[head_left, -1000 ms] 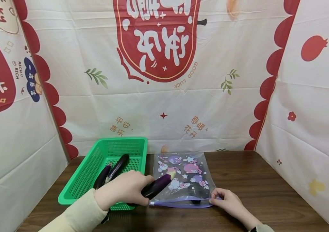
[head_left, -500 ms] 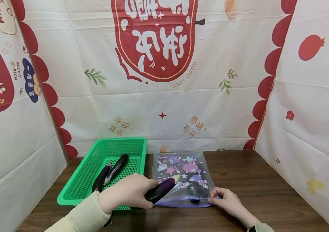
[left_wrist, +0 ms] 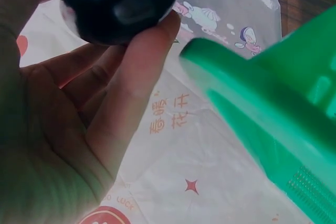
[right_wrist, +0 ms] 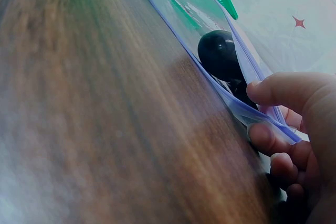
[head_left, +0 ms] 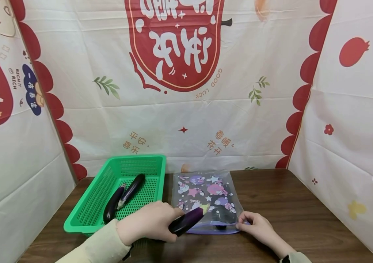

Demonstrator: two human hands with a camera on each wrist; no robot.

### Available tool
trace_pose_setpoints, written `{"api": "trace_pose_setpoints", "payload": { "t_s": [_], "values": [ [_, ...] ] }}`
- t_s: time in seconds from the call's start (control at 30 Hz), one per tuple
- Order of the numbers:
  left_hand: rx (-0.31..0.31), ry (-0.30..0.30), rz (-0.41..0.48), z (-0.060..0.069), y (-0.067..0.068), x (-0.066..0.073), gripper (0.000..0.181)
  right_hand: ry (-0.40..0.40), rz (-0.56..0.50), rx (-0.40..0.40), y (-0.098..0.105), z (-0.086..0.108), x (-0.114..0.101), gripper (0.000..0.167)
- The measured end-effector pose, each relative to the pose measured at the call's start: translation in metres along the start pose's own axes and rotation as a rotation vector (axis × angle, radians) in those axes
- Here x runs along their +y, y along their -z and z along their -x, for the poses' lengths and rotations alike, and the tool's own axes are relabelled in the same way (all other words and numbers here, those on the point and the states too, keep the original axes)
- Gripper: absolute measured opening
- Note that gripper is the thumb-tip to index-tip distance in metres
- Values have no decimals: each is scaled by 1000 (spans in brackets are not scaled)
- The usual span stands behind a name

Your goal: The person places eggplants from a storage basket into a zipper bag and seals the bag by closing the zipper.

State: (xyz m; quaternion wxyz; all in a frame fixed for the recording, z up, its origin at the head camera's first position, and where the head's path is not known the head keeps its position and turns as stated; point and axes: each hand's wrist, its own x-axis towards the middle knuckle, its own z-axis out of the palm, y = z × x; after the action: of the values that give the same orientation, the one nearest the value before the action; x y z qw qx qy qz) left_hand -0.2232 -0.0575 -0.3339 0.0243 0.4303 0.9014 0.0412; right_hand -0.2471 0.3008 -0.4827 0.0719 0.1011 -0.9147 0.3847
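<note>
My left hand (head_left: 155,222) grips a dark purple eggplant (head_left: 189,220), its pale green stem end pointing right over the front of a clear zip bag (head_left: 217,191). In the left wrist view the eggplant's glossy end (left_wrist: 118,6) sits between thumb and fingers. The bag lies flat, printed with cartoon figures, its purple-edged mouth toward me. My right hand (head_left: 259,229) pinches the right corner of that mouth. In the right wrist view the mouth gapes, and a rounded dark eggplant end (right_wrist: 218,55) shows inside, with another dark shape below it.
A green plastic basket (head_left: 84,208) stands left of the bag. Inside it are two more eggplants, one farther back (head_left: 133,190) and one nearer (head_left: 112,207). The brown wooden table (head_left: 304,219) is enclosed by printed cloth walls (head_left: 173,146).
My left hand has carried the eggplant rightward and slightly toward me, away from the basket and across the bag's mouth. My right hand stays at the bag's corner.
</note>
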Motion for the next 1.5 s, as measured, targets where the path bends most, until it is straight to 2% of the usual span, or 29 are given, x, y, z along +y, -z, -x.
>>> {"api": "trace_pose_setpoints", "payload": {
  "t_s": [0.27,0.47,0.9,1.3,1.5],
  "values": [
    [8,-14,-19,-3,-6,3,33,0,-5,0,1,-1,0,20],
    [-14,-25,-27,-6,-14,4,28,4,-5,8,0,0,-1,20],
    [-46,-15,-35,-7,-31,10,26,-11,-8,1,0,2,-3,20],
    [-83,-40,-27,-8,-41,11,26,-9,19,13,-2,0,1,20],
    [-61,-77,-30,-8,-44,10,26,-6,21,8,-1,-1,2,20]
  ]
}}
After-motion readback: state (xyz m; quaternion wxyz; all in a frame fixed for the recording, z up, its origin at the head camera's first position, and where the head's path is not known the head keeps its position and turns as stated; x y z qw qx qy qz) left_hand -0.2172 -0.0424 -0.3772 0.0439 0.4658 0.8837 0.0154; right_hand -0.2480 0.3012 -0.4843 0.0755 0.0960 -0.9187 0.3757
